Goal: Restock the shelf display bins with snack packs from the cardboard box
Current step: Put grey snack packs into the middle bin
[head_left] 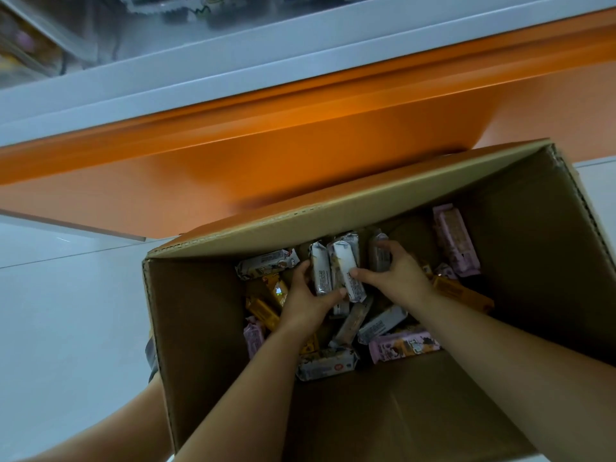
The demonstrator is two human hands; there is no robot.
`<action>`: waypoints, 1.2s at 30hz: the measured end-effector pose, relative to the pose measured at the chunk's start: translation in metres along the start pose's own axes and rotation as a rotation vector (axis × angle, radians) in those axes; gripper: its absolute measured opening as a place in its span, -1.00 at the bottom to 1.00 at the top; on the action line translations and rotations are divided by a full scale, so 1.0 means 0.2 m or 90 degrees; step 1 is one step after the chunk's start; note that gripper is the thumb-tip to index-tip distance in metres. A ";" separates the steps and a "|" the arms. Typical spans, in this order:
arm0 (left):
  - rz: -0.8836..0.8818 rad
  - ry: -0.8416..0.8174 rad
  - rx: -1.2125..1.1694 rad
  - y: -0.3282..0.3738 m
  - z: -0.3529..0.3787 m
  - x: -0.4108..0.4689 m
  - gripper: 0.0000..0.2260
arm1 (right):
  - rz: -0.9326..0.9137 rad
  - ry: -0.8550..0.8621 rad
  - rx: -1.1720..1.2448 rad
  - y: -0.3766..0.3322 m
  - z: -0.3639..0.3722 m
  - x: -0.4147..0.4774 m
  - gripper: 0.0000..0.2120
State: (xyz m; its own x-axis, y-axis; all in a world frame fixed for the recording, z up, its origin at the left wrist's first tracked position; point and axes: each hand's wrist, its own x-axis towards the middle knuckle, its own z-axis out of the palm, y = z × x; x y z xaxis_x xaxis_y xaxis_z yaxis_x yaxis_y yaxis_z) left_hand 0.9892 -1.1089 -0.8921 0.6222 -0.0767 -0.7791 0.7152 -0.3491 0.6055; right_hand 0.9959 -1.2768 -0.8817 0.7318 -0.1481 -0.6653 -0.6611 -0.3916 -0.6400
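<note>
An open cardboard box (pixel 200 315) stands on the floor below me, with several loose snack packs on its bottom in white, yellow and pink wrappers. Both my hands reach down into it. My left hand (pixel 305 300) grips a white snack pack (pixel 320 273) from the left, fingers curled round its edge. My right hand (pixel 396 278) holds a cluster of white packs (pixel 346 265) from the right, thumb on the front pack and fingers curled over a further pack (pixel 378 251). The packs stand upright between the two hands.
Pink packs (pixel 455 241) lie at the box's far right and near front (pixel 403 346); yellow packs (pixel 263 311) lie at the left. An orange shelf base (pixel 266 155) runs behind the box, with a white shelf edge (pixel 233 61) and blurred display bins above. Pale floor tiles (pixel 66 311) lie to the left.
</note>
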 end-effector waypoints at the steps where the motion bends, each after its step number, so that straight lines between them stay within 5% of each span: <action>1: -0.001 -0.007 0.007 0.00 0.00 0.00 -0.20 | 0.003 -0.024 0.013 -0.01 0.01 0.00 -0.32; 27: 0.042 0.004 -0.124 -0.07 0.05 -0.01 -0.16 | 0.030 -0.104 0.287 0.11 0.10 0.02 -0.13; 36: 0.046 0.000 -0.151 -0.04 0.05 -0.07 -0.12 | 0.000 -0.094 0.295 0.06 0.09 -0.07 -0.27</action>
State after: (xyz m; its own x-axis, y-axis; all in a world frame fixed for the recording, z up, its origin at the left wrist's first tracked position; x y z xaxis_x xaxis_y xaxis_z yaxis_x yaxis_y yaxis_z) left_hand 0.9713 -1.1151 -0.8881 0.6746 -0.0934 -0.7322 0.7235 -0.1130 0.6810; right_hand 0.9755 -1.2635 -0.8866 0.7226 -0.0047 -0.6912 -0.6898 0.0591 -0.7215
